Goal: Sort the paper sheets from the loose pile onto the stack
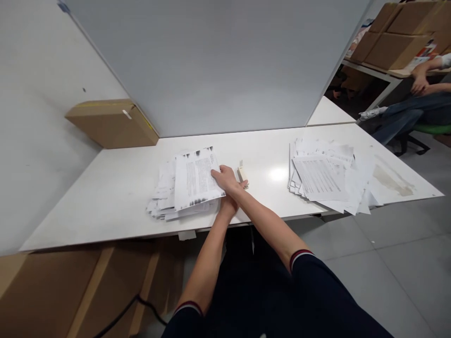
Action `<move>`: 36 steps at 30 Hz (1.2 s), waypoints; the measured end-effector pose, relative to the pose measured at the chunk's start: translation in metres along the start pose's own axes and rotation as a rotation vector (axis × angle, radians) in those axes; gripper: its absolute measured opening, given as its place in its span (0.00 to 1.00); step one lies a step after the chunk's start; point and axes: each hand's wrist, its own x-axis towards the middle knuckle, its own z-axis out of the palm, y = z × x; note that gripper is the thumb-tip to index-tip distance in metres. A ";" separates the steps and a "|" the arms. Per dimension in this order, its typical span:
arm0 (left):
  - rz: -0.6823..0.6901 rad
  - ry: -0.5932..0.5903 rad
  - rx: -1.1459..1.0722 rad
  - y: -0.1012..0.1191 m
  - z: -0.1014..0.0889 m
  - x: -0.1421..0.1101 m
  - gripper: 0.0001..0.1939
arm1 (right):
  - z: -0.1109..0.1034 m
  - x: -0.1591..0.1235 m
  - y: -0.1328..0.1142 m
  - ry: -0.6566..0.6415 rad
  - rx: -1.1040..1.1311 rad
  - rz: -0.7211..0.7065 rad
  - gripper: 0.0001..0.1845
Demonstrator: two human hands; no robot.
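My right hand (pixel 226 180) reaches across to the left and pinches the right edge of a printed sheet of paper (pixel 199 178), thumb on top. Dark smudges mark the sheet's upper and lower edges. Beneath it lies an untidy stack of papers (pixel 164 192). My left hand (pixel 229 205) crosses under my right wrist, mostly hidden by it. Its fingertips show at the near end of a small cream-coloured block-like object (pixel 241 173) with a pale tab; whether they grip it I cannot tell.
A second loose stack of printed papers (pixel 322 176) lies on the right of the white table (pixel 260 145). A white panel (pixel 218 65) stands behind; a cardboard box (pixel 112 124) rests at back left. Another person's hands (pixel 421 82) and more boxes (pixel 394 49) are at far right.
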 end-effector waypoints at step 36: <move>0.602 -0.068 0.610 -0.014 0.001 0.000 0.30 | -0.228 -0.042 0.150 0.576 -0.747 0.251 0.18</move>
